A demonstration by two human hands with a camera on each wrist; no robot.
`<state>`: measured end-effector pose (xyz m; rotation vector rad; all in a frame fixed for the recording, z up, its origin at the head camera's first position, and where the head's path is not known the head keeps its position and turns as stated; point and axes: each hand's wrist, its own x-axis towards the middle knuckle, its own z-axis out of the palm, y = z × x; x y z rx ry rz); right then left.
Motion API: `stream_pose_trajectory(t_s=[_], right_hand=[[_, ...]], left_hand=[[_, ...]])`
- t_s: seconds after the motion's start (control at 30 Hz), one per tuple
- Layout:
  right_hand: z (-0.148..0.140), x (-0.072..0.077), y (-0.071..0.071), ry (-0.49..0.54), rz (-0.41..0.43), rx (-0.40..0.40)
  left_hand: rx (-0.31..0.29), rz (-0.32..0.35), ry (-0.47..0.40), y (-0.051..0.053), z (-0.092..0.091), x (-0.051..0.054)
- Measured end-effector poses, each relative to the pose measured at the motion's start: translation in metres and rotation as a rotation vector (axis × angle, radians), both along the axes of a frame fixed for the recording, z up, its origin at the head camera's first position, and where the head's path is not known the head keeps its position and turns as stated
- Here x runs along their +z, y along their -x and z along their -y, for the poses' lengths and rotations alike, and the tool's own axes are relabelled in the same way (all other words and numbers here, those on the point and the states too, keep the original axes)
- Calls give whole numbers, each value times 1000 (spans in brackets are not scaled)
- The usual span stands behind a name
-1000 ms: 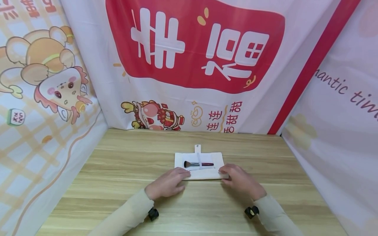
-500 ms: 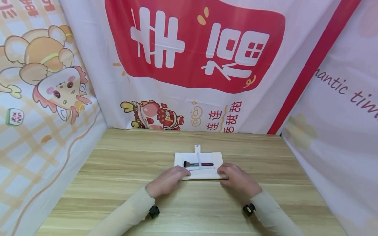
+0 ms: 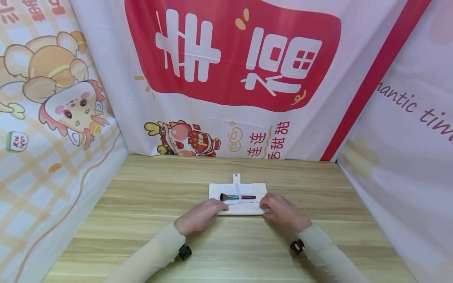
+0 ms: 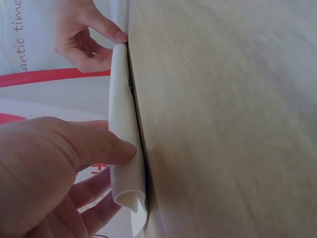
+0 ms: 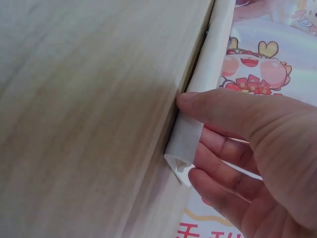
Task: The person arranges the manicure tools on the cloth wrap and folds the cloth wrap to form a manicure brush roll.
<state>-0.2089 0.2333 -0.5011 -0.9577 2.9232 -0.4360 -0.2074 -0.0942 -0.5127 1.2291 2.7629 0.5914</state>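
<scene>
A white fabric brush roll (image 3: pixel 244 209) lies on the table, its near edge rolled over into a fold. A makeup brush (image 3: pixel 249 197) with dark bristles and a red handle lies across it under a pale strap. From the far side juts a tab (image 3: pixel 236 178) with a snap. My left hand (image 3: pixel 199 215) pinches the left end of the fold; in the left wrist view its thumb presses the rolled cloth (image 4: pixel 126 173). At the other end my right hand (image 3: pixel 284 214) grips the fold between thumb and fingers, as the right wrist view shows too.
The wooden table (image 3: pixel 148 188) meets a printed cloth backdrop (image 3: pixel 308 133) at the back. Similar hanging cloths stand along the left and right sides. A black wrist camera (image 3: pixel 185 252) sits at the left cuff, another (image 3: pixel 297 247) at the right.
My right hand has shifted slightly left and away from me along the folded edge. The left hand has moved very little, and the brush stays under its strap.
</scene>
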Motion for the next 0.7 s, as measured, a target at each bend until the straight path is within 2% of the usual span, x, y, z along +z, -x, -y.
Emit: stream_pose_trajectory(t_s=[0.23, 0.4, 0.5, 0.7], right_hand=[[2, 7, 7, -33, 62, 19], [4, 16, 16, -62, 102, 77], [4, 22, 22, -63, 149, 98], [0, 26, 37, -69, 276, 71]], left_hand=[[-22, 34, -1, 2, 1, 6], [-29, 80, -6, 5, 2, 10], [-36, 98, -10, 8, 3, 12], [-42, 161, -19, 16, 5, 15]])
